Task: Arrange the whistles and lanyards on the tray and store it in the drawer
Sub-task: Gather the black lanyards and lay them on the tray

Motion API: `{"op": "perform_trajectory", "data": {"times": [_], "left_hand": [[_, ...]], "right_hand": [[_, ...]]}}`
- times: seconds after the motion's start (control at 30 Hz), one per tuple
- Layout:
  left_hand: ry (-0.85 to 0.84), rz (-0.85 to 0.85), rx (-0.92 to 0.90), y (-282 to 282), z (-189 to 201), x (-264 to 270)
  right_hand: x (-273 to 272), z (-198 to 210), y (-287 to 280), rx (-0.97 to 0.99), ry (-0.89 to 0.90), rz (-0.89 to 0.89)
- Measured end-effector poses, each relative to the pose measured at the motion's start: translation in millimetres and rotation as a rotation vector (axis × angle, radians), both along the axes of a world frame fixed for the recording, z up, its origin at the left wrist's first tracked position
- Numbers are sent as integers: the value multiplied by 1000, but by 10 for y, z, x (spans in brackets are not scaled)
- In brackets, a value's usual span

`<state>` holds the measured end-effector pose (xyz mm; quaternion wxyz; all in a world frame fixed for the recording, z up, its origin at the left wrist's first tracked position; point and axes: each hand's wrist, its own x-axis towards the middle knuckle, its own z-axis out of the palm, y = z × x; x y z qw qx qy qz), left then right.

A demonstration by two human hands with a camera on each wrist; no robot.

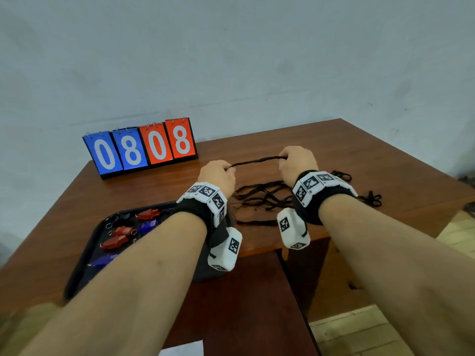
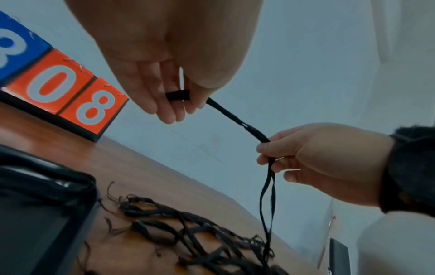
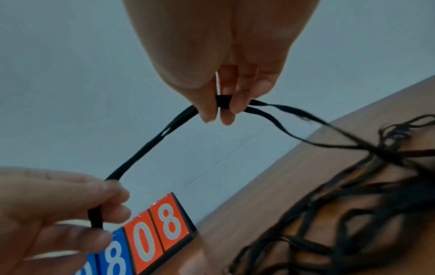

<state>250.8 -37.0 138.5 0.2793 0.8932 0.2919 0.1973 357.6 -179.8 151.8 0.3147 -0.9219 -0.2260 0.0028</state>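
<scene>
A black lanyard [image 1: 258,160] is stretched in the air between both hands above the wooden table [image 1: 334,150]. My left hand [image 1: 218,173] pinches one end, seen close in the left wrist view as a black lanyard [image 2: 235,119]. My right hand [image 1: 295,160] pinches the doubled black lanyard [image 3: 153,141], whose tail runs down into a tangled pile of lanyards [image 1: 262,199] on the table. A black tray [image 1: 102,227] at the left holds several red whistles [image 1: 115,241] and blue whistles [image 1: 149,224].
A flip scoreboard [image 1: 140,147] reading 0808 stands at the table's back left, against a pale wall. More loose lanyards [image 1: 372,199] lie near the right edge. A dark wooden cabinet face [image 1: 244,304] drops below the front edge, with tiled floor at the right.
</scene>
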Motion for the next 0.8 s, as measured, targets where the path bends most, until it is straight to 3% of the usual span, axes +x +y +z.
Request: {"op": "perform_trajectory", "data": {"times": [0.1, 0.2, 0.4, 0.6, 0.8], "left_hand": [[-51, 8, -100, 95, 81, -175], [-46, -1, -160, 200, 126, -345], [40, -89, -260, 382, 228, -755], [-8, -201, -625, 589, 267, -1170], [-18, -282, -790, 702, 253, -1431]], "right_hand": [[-129, 184, 115, 129, -37, 55], [-324, 298, 275, 288, 50, 176], [-769, 480, 696, 402, 154, 350], [-1137, 615, 1092, 393, 169, 387], [-1399, 682, 1346, 344, 154, 418]]}}
